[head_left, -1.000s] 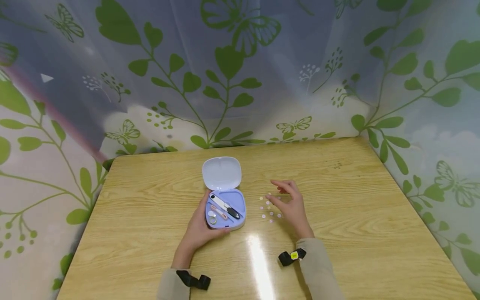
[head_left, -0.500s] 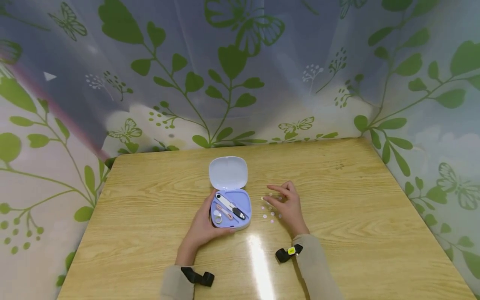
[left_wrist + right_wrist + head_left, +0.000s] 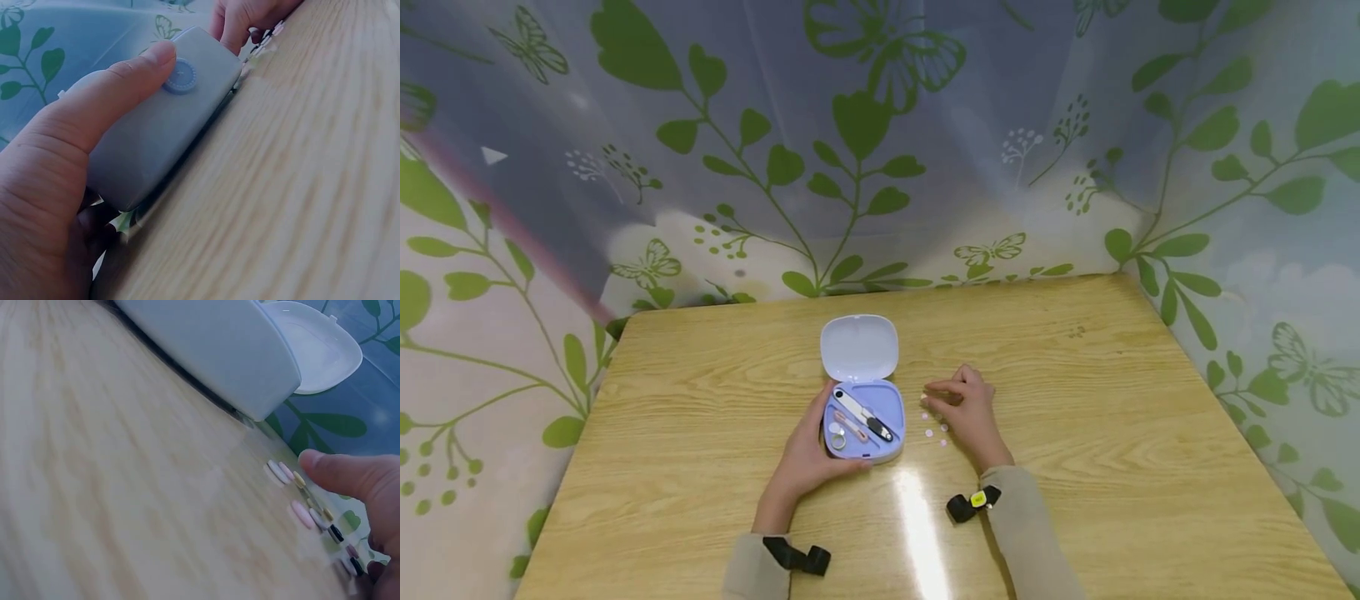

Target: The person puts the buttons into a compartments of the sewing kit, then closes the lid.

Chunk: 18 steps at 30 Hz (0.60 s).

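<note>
A small blue-and-white plastic case [image 3: 887, 408] stands on the table with its lid [image 3: 859, 348] raised. Inside are a long white tool with a black end [image 3: 863, 414], a small pink tool [image 3: 851, 426] and a ring-shaped item [image 3: 838, 440]. My left hand [image 3: 808, 450] grips the case from the left, thumb across the front by its round blue catch [image 3: 181, 76]. To the right, several small buttons [image 3: 302, 514] lie scattered on the table. My right hand [image 3: 972, 417] reaches over them, thumb and index fingertips slightly apart right at a yellowish button [image 3: 299, 479].
The wood-grain table [image 3: 715, 400] has a bright light reflection [image 3: 921, 525] near the front. A curtain with green leaves and butterflies [image 3: 857, 125] hangs behind and at the sides. Each sleeve has a black wrist camera [image 3: 970, 504].
My right hand has come down and left toward the buttons, its thumb and index drawing closer together. The case has shifted slightly right with my left hand still on it.
</note>
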### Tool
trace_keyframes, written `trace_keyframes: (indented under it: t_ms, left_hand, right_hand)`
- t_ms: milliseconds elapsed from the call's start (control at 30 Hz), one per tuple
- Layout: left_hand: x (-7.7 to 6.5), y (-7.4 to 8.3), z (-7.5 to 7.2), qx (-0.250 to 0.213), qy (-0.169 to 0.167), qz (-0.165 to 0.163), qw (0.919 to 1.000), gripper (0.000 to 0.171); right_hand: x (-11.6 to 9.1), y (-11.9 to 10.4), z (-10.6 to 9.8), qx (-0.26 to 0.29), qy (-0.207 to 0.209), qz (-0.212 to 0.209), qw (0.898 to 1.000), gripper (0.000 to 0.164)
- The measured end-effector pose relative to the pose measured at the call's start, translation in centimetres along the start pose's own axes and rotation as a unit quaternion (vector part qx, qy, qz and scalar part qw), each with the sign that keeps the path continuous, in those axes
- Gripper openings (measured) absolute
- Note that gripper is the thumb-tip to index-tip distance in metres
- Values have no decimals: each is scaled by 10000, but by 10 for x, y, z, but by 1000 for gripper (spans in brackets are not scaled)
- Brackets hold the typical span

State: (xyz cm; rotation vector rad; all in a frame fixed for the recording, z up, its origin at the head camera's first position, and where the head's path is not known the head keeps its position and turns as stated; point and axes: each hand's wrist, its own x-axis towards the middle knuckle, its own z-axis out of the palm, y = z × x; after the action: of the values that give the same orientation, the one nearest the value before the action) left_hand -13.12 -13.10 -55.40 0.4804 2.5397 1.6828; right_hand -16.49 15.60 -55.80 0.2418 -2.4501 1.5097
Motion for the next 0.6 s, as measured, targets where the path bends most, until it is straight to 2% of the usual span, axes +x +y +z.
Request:
trace_keyframes:
  t_ms: [367, 600]
  left_hand:
    - [1, -4, 0, 30, -16, 1, 10000, 132]
    - [0, -3, 0, 53, -15, 105, 9999, 132]
  right_hand:
    - [2, -1, 1, -730, -138, -15, 9972, 16]
    - [2, 1, 5, -894, -59, -155, 9959, 8]
